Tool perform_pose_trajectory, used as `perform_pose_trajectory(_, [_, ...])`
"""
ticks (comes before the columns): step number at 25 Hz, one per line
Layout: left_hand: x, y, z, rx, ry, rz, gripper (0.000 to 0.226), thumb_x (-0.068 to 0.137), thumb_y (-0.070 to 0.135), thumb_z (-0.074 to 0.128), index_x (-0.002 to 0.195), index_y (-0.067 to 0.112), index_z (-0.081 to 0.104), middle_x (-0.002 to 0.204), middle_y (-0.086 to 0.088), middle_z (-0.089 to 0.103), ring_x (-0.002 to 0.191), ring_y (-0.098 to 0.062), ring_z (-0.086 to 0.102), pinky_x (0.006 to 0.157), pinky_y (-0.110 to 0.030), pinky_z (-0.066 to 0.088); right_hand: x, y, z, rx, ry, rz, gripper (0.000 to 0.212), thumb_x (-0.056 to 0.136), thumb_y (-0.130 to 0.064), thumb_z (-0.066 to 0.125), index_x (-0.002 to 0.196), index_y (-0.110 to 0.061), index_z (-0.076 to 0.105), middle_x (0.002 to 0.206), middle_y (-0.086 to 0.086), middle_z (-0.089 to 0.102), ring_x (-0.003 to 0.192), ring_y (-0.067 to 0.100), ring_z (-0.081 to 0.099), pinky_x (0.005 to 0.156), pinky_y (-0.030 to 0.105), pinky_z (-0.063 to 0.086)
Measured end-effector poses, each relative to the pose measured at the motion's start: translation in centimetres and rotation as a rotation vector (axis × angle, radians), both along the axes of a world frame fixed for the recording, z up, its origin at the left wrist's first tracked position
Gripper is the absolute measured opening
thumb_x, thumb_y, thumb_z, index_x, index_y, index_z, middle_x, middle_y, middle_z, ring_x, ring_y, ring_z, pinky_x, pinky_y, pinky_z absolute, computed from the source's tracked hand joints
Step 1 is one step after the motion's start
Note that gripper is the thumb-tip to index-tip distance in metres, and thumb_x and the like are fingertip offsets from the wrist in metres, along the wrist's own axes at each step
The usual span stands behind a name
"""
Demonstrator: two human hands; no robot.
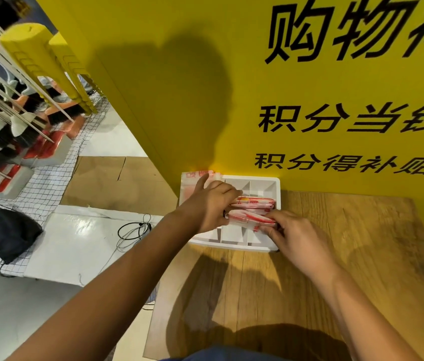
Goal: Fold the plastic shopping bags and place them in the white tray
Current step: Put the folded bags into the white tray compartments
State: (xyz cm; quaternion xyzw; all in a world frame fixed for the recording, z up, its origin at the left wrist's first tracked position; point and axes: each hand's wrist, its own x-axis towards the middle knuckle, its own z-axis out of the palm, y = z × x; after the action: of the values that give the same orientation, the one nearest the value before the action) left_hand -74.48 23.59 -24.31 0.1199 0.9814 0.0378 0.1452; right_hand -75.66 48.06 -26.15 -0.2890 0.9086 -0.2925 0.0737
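Note:
A white tray [274, 184] with several compartments stands at the far edge of the wooden table [336, 269], against a yellow board. Inside it lies a folded red-and-white plastic bag [254, 203]. A second folded bag [247, 217] sits just in front of that one, over the tray's middle. My left hand [211, 207] grips its left end and my right hand [297, 234] pinches its right end. Another red-and-white bag [192, 179] lies flat at the tray's far left corner, partly under my left hand's fingers.
The yellow board [310, 100] with black lettering rises right behind the tray. To the left the table ends and the floor drops away, with cardboard [117, 178], a cable [132, 230], a black bag [10, 230] and racks of brooms [10, 113].

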Motion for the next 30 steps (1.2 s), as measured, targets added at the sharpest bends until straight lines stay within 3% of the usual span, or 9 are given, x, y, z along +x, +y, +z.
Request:
perform_pose_trajectory(6, [-1.3,0.1,0.1,0.028,-0.023,-0.008,0.068,0.085,0.026,0.074,0.145,0.025,0.045,0.136,0.000,0.059,0.134,-0.022,0.045,0.121,-0.048,0.001,-0.4,-0.5,-1.2,-0.028,0.071,-0.075,0.020,0.090,-0.027,0.071,0.110,-0.024,0.071,0.107,-0.010,0.065,0.084,0.012,0.065,0.053,0.010,0.029])
perform_pose_trajectory(10, [-1.2,-0.1,-0.3,0.164,0.047,0.019,0.047,0.089,0.021,0.069,0.134,0.028,0.057,0.122,0.004,0.068,0.123,-0.019,0.055,0.120,-0.047,0.005,-1.1,-0.5,-1.2,-0.072,0.078,-0.130,0.020,0.091,-0.029,0.070,0.110,-0.026,0.070,0.102,-0.011,0.064,0.083,0.014,0.064,0.054,0.026,0.045])
perform_pose_trajectory(15, [-1.5,-0.3,-1.2,0.222,0.118,0.047,0.041,0.084,0.013,0.069,0.122,0.029,0.064,0.108,0.006,0.073,0.110,-0.019,0.063,0.118,-0.046,0.016,-1.0,-0.8,-1.5,-0.077,0.219,-0.105,0.028,0.088,-0.020,0.073,0.114,-0.026,0.069,0.107,-0.009,0.067,0.089,0.016,0.066,0.060,0.020,0.042])
perform_pose_trajectory(17, [-1.7,-0.4,-1.2,0.229,0.116,0.043,0.038,0.084,0.013,0.070,0.119,0.027,0.066,0.103,0.006,0.073,0.107,-0.019,0.064,0.119,-0.045,0.018,-1.0,-0.7,-2.1,-0.073,0.266,-0.089,0.033,0.084,-0.014,0.075,0.115,-0.023,0.068,0.108,-0.005,0.067,0.093,0.021,0.066,0.060,0.025,0.049])
perform_pose_trajectory(22, [-1.7,-0.4,-1.6,0.207,0.120,0.041,0.038,0.085,0.016,0.070,0.122,0.026,0.065,0.108,0.002,0.074,0.111,-0.022,0.064,0.120,-0.046,0.015,-0.8,-0.7,-4.1,0.010,0.393,-0.031,0.036,0.070,0.001,0.081,0.101,-0.014,0.068,0.102,0.002,0.065,0.088,0.025,0.060,0.043,0.032,0.048])
perform_pose_trajectory(30, [-1.7,-0.2,-0.5,0.128,-0.024,0.031,0.052,0.090,0.033,0.068,0.138,0.025,0.050,0.130,0.000,0.063,0.131,-0.022,0.050,0.121,-0.051,0.001,-2.3,-0.3,-4.1,0.072,0.454,0.162,0.045,0.059,-0.003,0.089,0.098,-0.010,0.067,0.099,0.006,0.065,0.084,0.026,0.063,0.051,0.032,0.053])
